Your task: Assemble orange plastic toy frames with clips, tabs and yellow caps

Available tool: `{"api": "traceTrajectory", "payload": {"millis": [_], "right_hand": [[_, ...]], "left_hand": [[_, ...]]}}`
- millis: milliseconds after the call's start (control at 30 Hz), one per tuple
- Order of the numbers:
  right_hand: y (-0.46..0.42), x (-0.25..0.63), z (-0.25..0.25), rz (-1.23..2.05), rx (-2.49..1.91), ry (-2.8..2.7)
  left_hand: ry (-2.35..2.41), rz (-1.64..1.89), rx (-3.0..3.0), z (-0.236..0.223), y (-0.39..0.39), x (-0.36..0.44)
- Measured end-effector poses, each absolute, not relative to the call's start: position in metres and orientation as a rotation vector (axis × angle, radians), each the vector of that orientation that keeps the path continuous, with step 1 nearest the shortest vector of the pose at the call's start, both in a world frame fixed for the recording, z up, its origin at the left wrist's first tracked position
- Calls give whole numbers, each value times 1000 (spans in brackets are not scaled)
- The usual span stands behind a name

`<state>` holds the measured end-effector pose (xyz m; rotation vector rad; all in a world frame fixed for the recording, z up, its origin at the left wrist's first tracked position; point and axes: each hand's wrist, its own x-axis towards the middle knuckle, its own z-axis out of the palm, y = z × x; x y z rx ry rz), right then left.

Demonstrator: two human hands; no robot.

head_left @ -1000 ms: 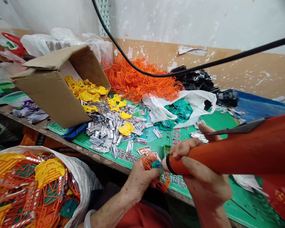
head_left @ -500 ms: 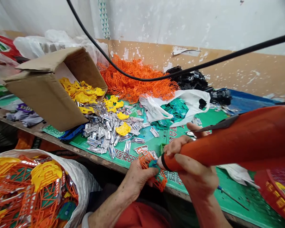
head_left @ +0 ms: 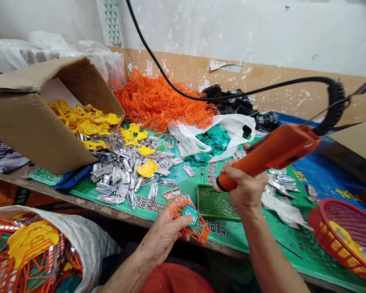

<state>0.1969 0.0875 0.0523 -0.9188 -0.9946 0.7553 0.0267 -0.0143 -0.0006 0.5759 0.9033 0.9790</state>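
Note:
My left hand (head_left: 167, 228) is closed on an orange plastic lattice part (head_left: 203, 232), thumb pressed on the small green plastic piece (head_left: 191, 215) set in its middle. In my right hand (head_left: 248, 187) is an orange electric screwdriver (head_left: 262, 156), gripped round its body, its nose pointing down and left. That nose is over the far edge of a green tray (head_left: 201, 213) with many tiny dark pieces, probably screws; whether it touches them I cannot tell. Silvery printed parts (head_left: 122, 179) lie heaped left of the tray, with yellow plastic parts (head_left: 147, 167) among them.
A tipped cardboard box (head_left: 27, 126) spills yellow parts. Behind are an orange lattice heap (head_left: 164, 101), black parts (head_left: 232, 101) and a white bag (head_left: 186, 140) of green pieces. A red basket (head_left: 320, 228) stands right, a filled sack (head_left: 94, 240) lower left. A black cable (head_left: 198, 97) hangs across.
My right hand has lifted the screwdriver off the green piece and swung it up over the green tray. My left hand keeps the lattice part, now slightly lower left. The view has turned right.

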Motion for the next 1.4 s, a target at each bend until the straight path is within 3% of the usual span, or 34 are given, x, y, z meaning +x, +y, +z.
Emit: {"api": "traceTrajectory", "payload": {"millis": [1067,1400], "right_hand": [[87,194,40,721,-996,-1004],[61,197,82,897,-751,-937]], "left_hand": [[920,1041,485,-1,-14,28],[925,1094,440,1,-12,31]]}}
